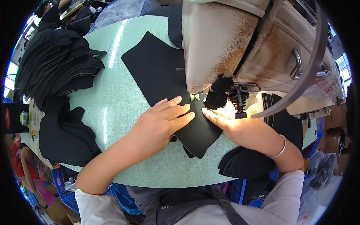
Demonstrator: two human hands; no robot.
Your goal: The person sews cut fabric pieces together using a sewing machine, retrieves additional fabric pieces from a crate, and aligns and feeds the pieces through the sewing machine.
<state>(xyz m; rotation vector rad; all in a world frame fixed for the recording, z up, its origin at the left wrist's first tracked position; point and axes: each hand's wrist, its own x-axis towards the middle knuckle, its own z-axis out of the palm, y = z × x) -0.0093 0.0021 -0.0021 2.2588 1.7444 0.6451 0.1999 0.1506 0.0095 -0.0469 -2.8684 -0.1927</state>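
Observation:
A black fabric panel (pixel 159 67) lies flat on the pale green table, running beneath the head of a sewing machine (pixel 221 45). Close to the presser foot (pixel 194 97), my left hand (pixel 157 122) rests on the panel from the left, fingers stretched out and pressing down. On the other side of the foot, my right hand (pixel 234 122) touches the panel with its fingertips, under the bright lamp glow. Its fingers look extended, though glare and a dark fuzzy piece (pixel 218 93) on the machine cover part of them.
A tall stack of black cut pieces (pixel 56 63) stands at the far left of the table (pixel 112 93), with more black pieces (pixel 65 135) nearer me. Others (pixel 245 163) lie under my right forearm. Blue baskets (pixel 63 187) sit below the table edge. A curved grey bar (pixel 313 71) arcs at the right.

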